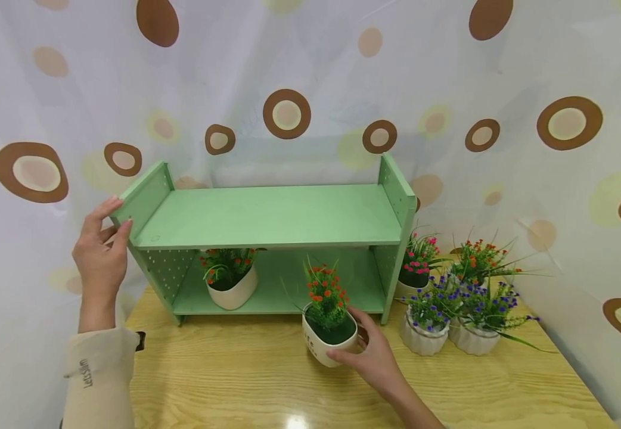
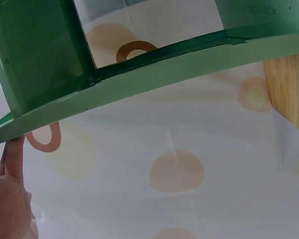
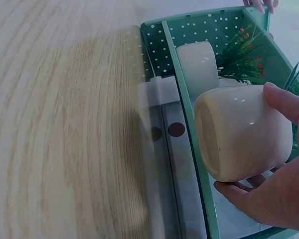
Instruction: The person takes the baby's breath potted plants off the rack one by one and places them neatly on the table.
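Note:
My right hand (image 1: pixel 372 354) holds a white flowerpot (image 1: pixel 323 351) with orange-red flowers and dark lettering on its front. The pot is tilted in front of the green shelf (image 1: pixel 267 217), thumb on one side and fingers on the other. Its smooth base faces the right wrist view, where the white pot (image 3: pixel 244 132) is clear of the table. My left hand (image 1: pixel 101 253) grips the upper front corner of the shelf's left side panel. In the left wrist view its fingers (image 2: pixel 14 159) touch the panel's edge. A second white pot (image 1: pixel 234 292) with red flowers stands on the lower shelf, towards the left.
Right of the shelf stand several potted plants: ribbed white pots with purple flowers (image 1: pixel 425 336), a pot with pink flowers (image 1: pixel 420 262) and one with orange flowers (image 1: pixel 477 259). The wooden table (image 1: pixel 224 375) meets a spotted curtain (image 1: pixel 321 65) behind and at the right.

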`<state>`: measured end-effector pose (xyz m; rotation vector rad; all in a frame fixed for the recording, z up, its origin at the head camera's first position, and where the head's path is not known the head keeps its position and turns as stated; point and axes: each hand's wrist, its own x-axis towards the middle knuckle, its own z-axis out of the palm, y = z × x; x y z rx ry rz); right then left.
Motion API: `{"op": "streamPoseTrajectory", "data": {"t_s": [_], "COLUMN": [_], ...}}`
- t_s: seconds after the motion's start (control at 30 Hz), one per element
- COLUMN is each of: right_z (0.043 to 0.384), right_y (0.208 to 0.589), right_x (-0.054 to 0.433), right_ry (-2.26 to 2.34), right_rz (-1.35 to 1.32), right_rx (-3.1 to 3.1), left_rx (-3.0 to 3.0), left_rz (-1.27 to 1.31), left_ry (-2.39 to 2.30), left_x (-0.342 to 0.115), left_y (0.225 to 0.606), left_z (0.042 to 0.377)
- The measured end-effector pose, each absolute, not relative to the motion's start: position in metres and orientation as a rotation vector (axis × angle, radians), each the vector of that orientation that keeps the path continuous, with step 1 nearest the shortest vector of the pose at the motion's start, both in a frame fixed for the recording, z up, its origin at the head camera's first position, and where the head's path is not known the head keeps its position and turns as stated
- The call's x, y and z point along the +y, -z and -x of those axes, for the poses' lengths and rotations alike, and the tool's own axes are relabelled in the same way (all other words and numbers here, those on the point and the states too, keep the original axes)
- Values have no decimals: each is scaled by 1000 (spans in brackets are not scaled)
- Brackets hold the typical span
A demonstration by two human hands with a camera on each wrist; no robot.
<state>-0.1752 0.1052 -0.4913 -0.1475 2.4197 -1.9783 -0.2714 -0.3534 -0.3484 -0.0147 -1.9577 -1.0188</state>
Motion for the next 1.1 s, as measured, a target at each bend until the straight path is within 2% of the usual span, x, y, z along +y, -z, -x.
{"op": "streamPoseTrajectory", "data": {"t_s": [1.1], "right_z": [166], "right_y": [522], "right_x": [141], "right_ry": [1944], "right_rz": [10], "right_rx": [2463], "left_rx": [-1963], "left_rz": [19], "left_ry": [1007], "left_x": [-352], "left_y": [349], "left_z": [270]}}
